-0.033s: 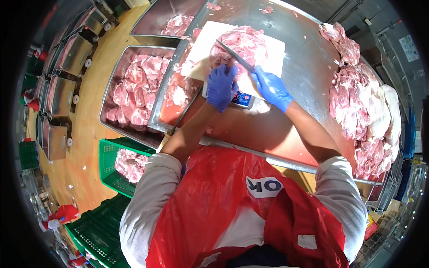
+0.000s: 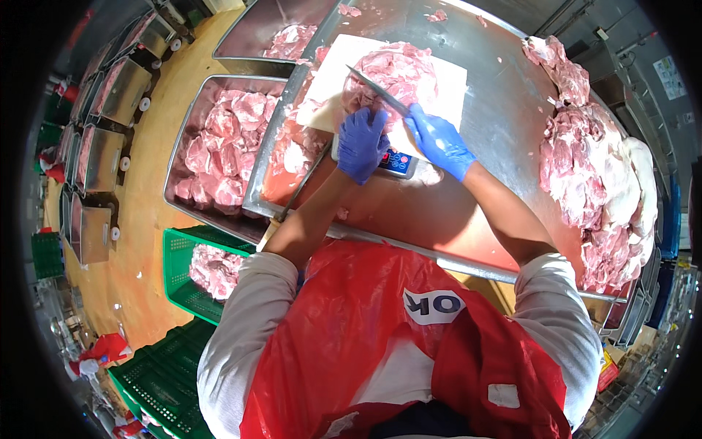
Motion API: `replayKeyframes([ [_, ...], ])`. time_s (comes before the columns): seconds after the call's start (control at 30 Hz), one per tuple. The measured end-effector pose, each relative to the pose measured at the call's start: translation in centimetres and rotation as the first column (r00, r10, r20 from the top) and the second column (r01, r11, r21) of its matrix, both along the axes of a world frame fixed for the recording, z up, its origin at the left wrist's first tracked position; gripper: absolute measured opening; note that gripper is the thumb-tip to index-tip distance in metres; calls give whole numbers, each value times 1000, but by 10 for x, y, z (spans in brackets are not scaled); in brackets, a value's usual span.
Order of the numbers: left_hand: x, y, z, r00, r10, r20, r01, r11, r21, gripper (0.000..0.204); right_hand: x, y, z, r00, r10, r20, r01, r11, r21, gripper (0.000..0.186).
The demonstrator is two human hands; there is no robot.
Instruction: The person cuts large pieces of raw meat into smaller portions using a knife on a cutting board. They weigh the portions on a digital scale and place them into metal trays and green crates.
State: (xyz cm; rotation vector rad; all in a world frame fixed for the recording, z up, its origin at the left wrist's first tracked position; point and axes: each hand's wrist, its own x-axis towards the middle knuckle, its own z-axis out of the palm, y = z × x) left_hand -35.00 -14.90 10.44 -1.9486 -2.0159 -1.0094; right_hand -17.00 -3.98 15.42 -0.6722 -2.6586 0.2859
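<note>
A mound of pink raw meat (image 2: pixel 401 64) lies on a white board (image 2: pixel 452 82). A knife (image 2: pixel 375 86) slants over the meat, its handle clasped in the blue-gloved right hand (image 2: pixel 442 143). At the board's near side, the blue-gloved left hand (image 2: pixel 361 145) has curled fingers; whether they grip meat, I cannot tell. The hands are apart. A scale (image 2: pixel 399 162) juts from the board's near edge. Left of the board stands a meat-filled steel bin (image 2: pixel 178 150); right, across the metal surface (image 2: pixel 504 110), a meat heap (image 2: pixel 581 175).

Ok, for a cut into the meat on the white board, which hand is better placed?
Probably the right: the right hand holds the knife, its blade over the meat. The left hand shows no tool and sits at the meat's near edge.
</note>
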Motion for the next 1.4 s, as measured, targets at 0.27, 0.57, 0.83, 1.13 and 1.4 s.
replayKeyframes([
  [0.27,-6,-4,-16,996,-84,7,83,988,127,32,18,8,3,936,48,348,0,991,-136,25],
  [0.57,-18,-5,-21,983,-102,153,75,982,172,23,-63,-2,16,910,-57,410,180,947,-266,55],
  [0.83,-55,5,-62,985,-41,169,1,974,228,20,105,-3,26,741,-10,671,162,973,-165,24],
  [1.13,-35,-2,41,997,-16,74,0,977,212,38,8,-21,33,983,-73,171,96,987,-131,24],
  [1.4,-68,7,1,958,-217,186,192,971,146,33,-75,-17,28,918,-57,393,96,992,-79,23],
])
